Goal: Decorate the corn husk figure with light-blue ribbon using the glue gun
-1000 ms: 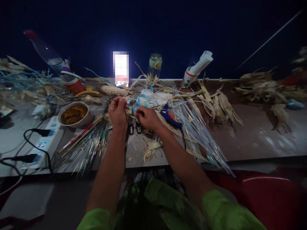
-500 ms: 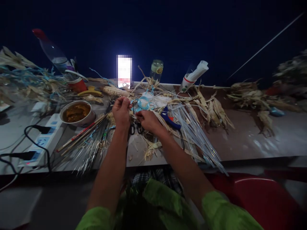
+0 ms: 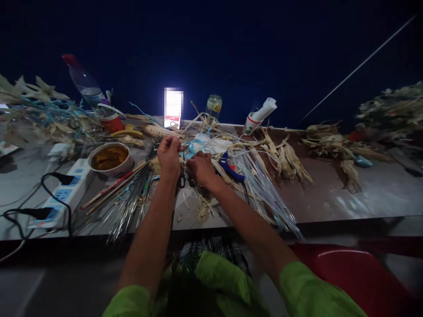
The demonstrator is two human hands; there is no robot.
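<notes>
My left hand (image 3: pixel 169 155) is raised over the middle of the table, thumb and fingers pinched together; whatever lies between them is too small to make out. Close beside it on the right, my right hand (image 3: pixel 201 167) has its fingers curled and pressed together, their tips turned toward the left hand and hidden from view. Just behind both hands lies a light blue ribbon (image 3: pixel 195 147) among pale dried husks. A blue glue gun (image 3: pixel 230 169) rests right of my right hand. A corn cob (image 3: pixel 157 131) lies behind my left hand.
A bowl of brown liquid (image 3: pixel 110 159), a power strip (image 3: pixel 68 190) and a bundle of thin wires (image 3: pixel 127 215) are on the left. Clear sticks (image 3: pixel 269 189) and dried husks (image 3: pixel 284 160) lie right. A lit phone (image 3: pixel 173 105), jar (image 3: pixel 214 105) and paper cup (image 3: pixel 251 124) stand behind.
The camera view has shifted slightly. My right hand has turned, its fingers now more curled with the back of the hand upward. My left hand keeps its pinch.
</notes>
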